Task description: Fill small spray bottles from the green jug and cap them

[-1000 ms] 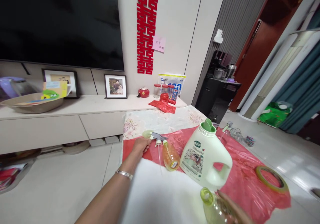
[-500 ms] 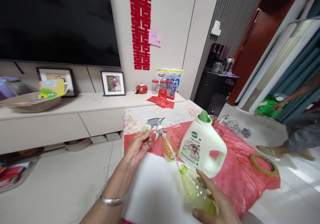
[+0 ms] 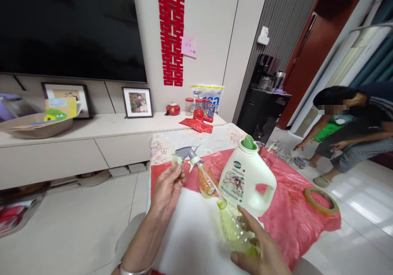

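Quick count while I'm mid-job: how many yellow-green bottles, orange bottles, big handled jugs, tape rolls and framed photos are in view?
Yellow-green bottle: 1
Orange bottle: 1
Big handled jug: 1
Tape roll: 1
Framed photos: 2
Total: 6

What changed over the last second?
Right hand brought the yellow-green bottle left; left hand tilted the spray head, swinging its tube right to the bottle's mouth. A person appeared at right, bending down. Both grips kept; jug, tape and orange bottle stayed put.
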Motion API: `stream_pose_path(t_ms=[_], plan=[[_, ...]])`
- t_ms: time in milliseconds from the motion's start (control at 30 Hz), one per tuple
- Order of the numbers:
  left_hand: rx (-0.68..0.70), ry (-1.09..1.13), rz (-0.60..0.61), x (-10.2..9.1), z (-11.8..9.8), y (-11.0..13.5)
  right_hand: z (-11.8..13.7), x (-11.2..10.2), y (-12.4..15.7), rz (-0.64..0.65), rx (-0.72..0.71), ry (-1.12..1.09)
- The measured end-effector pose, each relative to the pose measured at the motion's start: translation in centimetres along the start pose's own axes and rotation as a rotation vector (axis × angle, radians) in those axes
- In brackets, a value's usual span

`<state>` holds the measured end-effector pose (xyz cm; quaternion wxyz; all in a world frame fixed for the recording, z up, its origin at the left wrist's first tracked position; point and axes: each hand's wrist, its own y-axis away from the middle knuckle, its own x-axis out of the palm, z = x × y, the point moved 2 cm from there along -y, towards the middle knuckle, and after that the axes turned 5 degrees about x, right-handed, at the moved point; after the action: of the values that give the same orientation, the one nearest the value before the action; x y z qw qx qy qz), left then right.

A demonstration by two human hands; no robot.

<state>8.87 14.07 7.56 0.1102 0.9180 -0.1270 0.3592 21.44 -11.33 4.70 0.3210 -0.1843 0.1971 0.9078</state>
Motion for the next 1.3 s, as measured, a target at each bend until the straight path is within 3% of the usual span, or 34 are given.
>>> stream_pose_path(t_ms=[400, 600, 933, 1133, 1300], plan=[[0.042, 0.009, -0.028, -0.2, -1.2, 0.2, 0.7, 0.0, 0.3, 0.006, 0.034, -0.010], [0.018, -0.060, 0.043, -0.4, 0.1, 1.2, 0.7, 0.1, 0.0, -0.002, 0.022, 0.002], [-0.130, -0.224, 0.200, -0.4, 3.5, 5.4, 1.0, 1.0, -1.2, -0.034, -0.052, -0.032], [-0.124, -0.317, 0.237, -0.7, 3.9, 6.0, 1.6, 1.6, -1.0, 0.000, -0.064, -0.127], [-0.091, -0.426, 0.264, -1.4, 3.7, 5.8, 1.1, 2.6, -1.3, 0.111, -0.100, -0.309]])
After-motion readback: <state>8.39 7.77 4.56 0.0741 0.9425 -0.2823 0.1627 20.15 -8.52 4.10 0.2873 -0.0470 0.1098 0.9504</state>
